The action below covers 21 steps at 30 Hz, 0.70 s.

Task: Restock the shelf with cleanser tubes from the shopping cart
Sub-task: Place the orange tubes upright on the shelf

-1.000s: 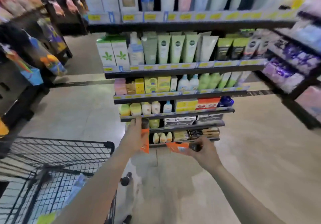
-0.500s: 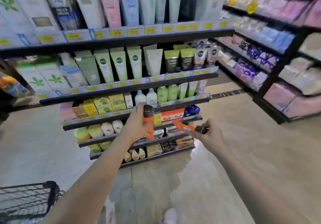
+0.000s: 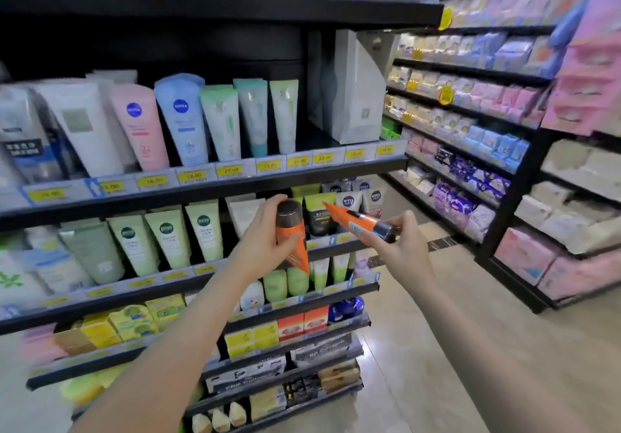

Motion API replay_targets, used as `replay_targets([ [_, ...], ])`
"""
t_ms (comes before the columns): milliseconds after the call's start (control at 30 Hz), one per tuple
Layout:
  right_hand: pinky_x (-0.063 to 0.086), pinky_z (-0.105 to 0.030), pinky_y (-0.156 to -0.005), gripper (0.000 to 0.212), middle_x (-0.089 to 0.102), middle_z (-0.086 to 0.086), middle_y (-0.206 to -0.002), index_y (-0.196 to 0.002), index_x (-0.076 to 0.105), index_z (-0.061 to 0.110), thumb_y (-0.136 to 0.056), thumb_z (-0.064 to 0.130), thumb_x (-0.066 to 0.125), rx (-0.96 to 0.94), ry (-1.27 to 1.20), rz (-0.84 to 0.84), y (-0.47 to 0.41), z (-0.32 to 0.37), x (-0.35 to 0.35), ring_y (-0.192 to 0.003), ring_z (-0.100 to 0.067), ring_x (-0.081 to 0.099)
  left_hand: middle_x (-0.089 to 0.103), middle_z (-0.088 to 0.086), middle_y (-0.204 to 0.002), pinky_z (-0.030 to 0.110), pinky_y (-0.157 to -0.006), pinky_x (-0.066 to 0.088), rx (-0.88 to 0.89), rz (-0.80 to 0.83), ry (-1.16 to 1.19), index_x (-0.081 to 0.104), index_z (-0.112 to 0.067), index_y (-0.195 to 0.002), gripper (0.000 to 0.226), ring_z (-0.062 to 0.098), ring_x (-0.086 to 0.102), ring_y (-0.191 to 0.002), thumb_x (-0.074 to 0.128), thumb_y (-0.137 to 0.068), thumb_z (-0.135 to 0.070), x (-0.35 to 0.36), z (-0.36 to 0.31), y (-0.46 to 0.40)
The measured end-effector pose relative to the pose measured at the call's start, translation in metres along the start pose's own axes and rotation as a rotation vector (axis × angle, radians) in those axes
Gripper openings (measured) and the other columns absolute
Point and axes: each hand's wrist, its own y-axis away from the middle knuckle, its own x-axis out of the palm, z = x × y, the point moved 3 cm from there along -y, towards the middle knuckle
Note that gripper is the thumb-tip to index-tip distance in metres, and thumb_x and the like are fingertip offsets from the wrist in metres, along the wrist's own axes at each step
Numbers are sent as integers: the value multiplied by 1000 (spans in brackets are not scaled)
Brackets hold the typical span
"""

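My left hand point(image 3: 265, 241) grips an orange cleanser tube point(image 3: 293, 235) held cap-up, its black cap level with the second shelf's tubes. My right hand point(image 3: 400, 247) holds a second orange tube point(image 3: 356, 220) nearly flat, black cap toward my palm and crimped end pointing up-left at the shelf. Both tubes hover just in front of the black shelf unit point(image 3: 215, 194), before a row of green and white tubes point(image 3: 168, 241) and dark Nivea tubes point(image 3: 349, 202). The shopping cart is out of view.
Above, a shelf carries pink, blue and teal tubes point(image 3: 181, 120) and a tall white box point(image 3: 356, 86), with a dark gap between them. Lower shelves hold boxes and bottles. A second shelf run point(image 3: 487, 123) of packets lines the right side. Beige floor point(image 3: 437, 348) lies between.
I have stepped closer to the shelf and the view has risen; the cart dropped out of sight. Both hands lifted their orange tubes up toward the second shelf.
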Motion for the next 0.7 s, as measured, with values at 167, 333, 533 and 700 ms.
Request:
replay_targets([
  [167, 46, -22, -60, 44, 59, 2, -81, -92, 49, 13, -74, 42, 76, -170, -11, -49, -72, 11, -25, -71, -6, 57, 46, -4, -130, 33, -89, 52, 37, -125, 35, 32, -29, -136, 62, 7, 53, -111, 66, -84, -30, 10, -21, -54],
  [333, 39, -10, -55, 36, 54, 5, -72, -86, 49, 10, -75, 31, 76, -359, -6, -23, -134, 25, -50, -62, 3, 51, 49, -8, -122, 33, -85, 55, 38, -248, 42, 32, -33, -133, 62, 9, 56, -107, 67, -83, -28, 26, -45, -96],
  [533, 39, -12, -56, 33, 56, 11, -74, -86, 48, 17, -75, 32, 75, -479, 1, 19, -188, 32, -74, -67, 2, 54, 52, -13, -115, 16, -75, 52, 18, -363, 29, 32, -33, -133, 59, 1, 59, -97, 66, -86, -23, 35, -75, -126],
  [700, 39, -17, -56, 32, 58, 0, -75, -86, 47, 15, -77, 32, 72, -525, -46, 40, -214, 39, -68, -65, -8, 52, 55, -13, -111, 11, -68, 50, -10, -367, 98, 34, -33, -128, 54, 10, 65, -89, 65, -86, -17, 37, -86, -137],
])
